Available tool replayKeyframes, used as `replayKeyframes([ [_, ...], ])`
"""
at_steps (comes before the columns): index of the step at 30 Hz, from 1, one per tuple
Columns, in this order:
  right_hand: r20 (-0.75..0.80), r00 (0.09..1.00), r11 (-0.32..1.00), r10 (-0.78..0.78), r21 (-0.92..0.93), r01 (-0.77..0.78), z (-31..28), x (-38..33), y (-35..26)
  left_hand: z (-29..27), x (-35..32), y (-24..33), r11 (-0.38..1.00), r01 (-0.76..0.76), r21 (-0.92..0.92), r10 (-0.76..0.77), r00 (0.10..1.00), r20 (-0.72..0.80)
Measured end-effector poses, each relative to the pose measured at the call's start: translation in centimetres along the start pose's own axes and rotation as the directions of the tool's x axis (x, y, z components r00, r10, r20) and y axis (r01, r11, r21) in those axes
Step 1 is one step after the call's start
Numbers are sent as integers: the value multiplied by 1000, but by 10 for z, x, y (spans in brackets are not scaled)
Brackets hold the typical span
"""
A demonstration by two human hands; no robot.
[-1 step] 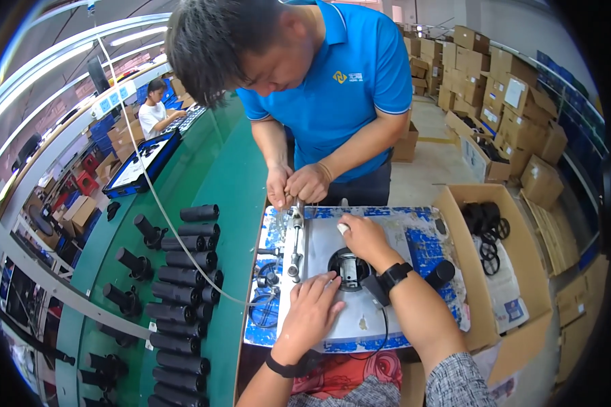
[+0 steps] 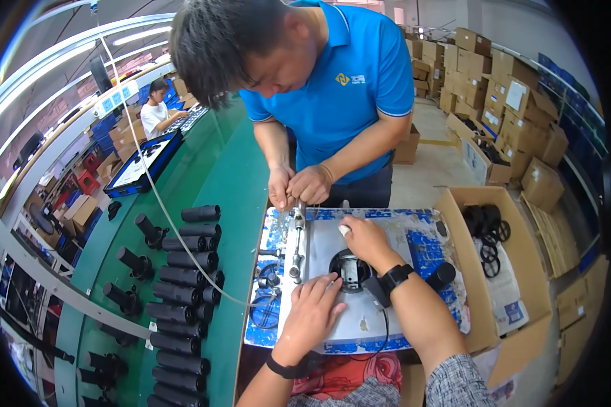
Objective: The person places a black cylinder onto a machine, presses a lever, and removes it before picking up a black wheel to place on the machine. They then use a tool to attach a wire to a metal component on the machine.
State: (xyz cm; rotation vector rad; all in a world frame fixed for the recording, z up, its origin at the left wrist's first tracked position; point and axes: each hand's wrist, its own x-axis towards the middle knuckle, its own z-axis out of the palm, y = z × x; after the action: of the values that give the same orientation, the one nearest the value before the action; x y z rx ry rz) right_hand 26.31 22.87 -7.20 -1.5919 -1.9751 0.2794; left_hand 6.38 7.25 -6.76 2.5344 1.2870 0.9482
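Observation:
On the grey metal plate [image 2: 394, 237] in front of me sits a round black part [image 2: 341, 264] with a silvery piece inside it. My left hand [image 2: 311, 305] lies palm down, fingers stretched out, its fingertips at the part's left edge. Beyond the part, my right hand [image 2: 365, 239] rests with curled fingers; a white covering or piece shows at one fingertip, and whatever the fingers hold is hidden. Left of the plate runs a pale metal fixture [image 2: 289, 288] with a shiny rod. A co-worker's hands [image 2: 297, 184] pinch at its far end.
Several black tubes [image 2: 176, 293] lie in a row on the green bench [image 2: 231, 183] at left. A black cylinder [image 2: 441, 273] and an open carton [image 2: 465, 292] with black wheels [image 2: 490, 251] are at right. A cable [image 2: 387, 329] hangs near my right wrist. A thin hose [image 2: 159, 190] crosses the left side.

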Motion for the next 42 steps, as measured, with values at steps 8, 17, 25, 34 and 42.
replayKeyframes([
  [8,26,999,1000,23,-1,-23,-3,-1,-4,-4,-2,-1,999,-4,-36,4,1000,-16],
  [17,-4,1000,1000,-12,29,12,1,2,-1,-4,-5,-4,999,-16,-35,15,999,-34],
  [25,2,1000,999,-22,35,22,1,2,4,-4,-6,-3,999,-25,-26,24,999,-41],
  [34,25,1000,999,10,45,-11,1,3,3,-7,-6,-2,999,-44,-7,44,997,-58],
  [42,20,1000,998,-16,55,15,-1,3,2,-7,-7,-2,999,-47,3,47,997,-62],
])
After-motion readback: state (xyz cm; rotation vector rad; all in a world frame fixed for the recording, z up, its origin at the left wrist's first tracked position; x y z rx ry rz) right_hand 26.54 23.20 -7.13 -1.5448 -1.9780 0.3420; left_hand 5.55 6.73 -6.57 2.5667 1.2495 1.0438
